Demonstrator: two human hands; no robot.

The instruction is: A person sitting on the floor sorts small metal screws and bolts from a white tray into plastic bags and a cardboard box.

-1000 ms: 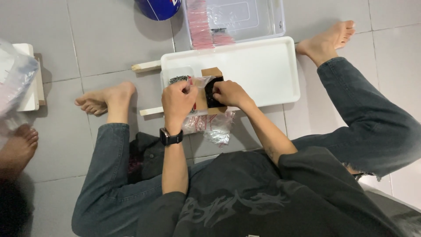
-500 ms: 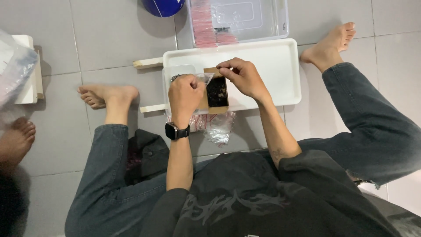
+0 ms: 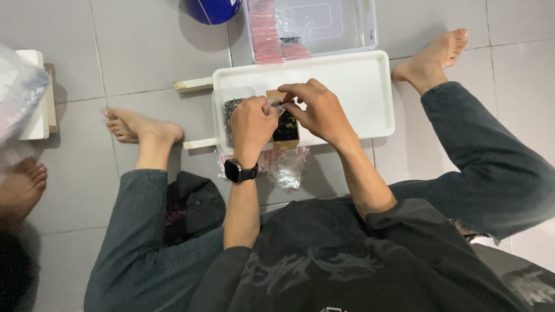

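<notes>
Small bag (image 3: pixel 276 104) between hands (above tray (image 3: pixel 358 86))

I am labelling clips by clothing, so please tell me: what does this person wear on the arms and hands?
Both forearms are bare. The dark top with a pale grey graphic print has short sleeves ending above the elbows. The left hand has a black wristwatch with a dark square face on its wrist. The right hand wears no glove; no ring or band is visible on it.
</notes>
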